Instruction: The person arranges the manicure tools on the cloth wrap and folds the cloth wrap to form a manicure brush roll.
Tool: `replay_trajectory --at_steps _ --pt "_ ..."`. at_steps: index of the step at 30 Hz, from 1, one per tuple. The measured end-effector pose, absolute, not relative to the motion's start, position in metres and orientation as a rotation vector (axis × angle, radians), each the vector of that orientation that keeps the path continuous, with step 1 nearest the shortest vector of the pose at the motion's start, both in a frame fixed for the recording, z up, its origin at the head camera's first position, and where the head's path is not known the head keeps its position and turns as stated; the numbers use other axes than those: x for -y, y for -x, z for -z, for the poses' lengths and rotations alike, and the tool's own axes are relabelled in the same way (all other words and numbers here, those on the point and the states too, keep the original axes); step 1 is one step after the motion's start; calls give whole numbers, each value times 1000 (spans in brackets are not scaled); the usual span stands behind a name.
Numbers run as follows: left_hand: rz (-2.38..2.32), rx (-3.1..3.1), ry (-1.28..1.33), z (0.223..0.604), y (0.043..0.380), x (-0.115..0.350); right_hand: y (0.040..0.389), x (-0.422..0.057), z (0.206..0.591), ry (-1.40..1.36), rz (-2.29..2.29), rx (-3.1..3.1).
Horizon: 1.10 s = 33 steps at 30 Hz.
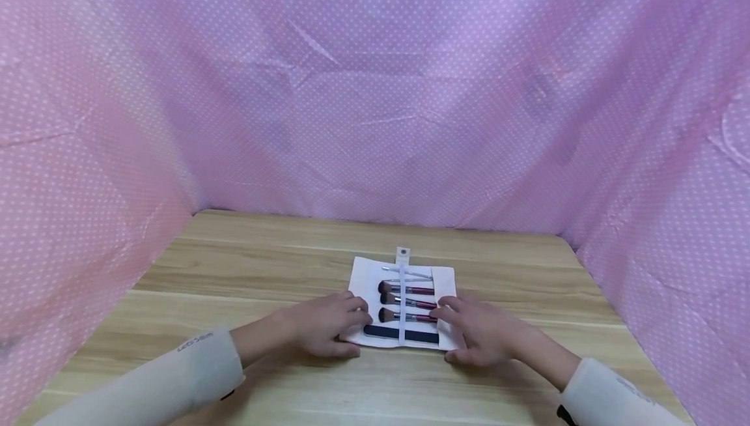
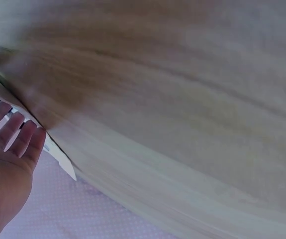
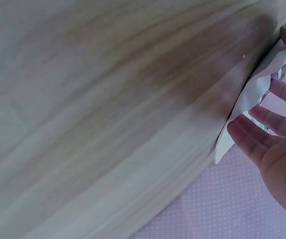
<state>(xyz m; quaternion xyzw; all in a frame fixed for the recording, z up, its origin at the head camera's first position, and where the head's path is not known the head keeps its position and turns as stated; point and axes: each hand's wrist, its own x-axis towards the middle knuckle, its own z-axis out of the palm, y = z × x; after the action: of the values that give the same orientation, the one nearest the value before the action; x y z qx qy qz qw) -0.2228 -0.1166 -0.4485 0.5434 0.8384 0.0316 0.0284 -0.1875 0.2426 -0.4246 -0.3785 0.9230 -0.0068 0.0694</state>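
Observation:
An unrolled white brush case (image 1: 364,276) lies flat on the table, its snap tab (image 1: 403,255) pointing away from me. Several makeup brushes (image 1: 410,301) with dark bristles and red handles lie across it under a pale elastic band (image 1: 402,292). Slim pale tools (image 1: 413,274) lie at the far side, and a long black flat bar (image 1: 383,331) at the near side. My left hand (image 1: 331,323) rests on the case's left edge, fingers lightly bent. On the right edge rests my right hand (image 1: 483,329), fingertips beside the brush handles. Both wrist views show the case's edge (image 2: 58,157) under spread fingers (image 3: 274,119).
The wood-grain table (image 1: 281,250) extends around the case. Pink dotted cloth (image 1: 375,120) hangs at the back and on both sides, close to the table's edges.

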Motion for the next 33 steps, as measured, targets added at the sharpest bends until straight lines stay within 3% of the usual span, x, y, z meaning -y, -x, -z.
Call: replay_trajectory --at_steps 14,33 --pt "-200 -2597 -1667 446 213 123 176 -245 427 1141 2 -2780" --pt "-451 -2656 -1708 454 228 136 166 -255 433 1272 135 -2886"
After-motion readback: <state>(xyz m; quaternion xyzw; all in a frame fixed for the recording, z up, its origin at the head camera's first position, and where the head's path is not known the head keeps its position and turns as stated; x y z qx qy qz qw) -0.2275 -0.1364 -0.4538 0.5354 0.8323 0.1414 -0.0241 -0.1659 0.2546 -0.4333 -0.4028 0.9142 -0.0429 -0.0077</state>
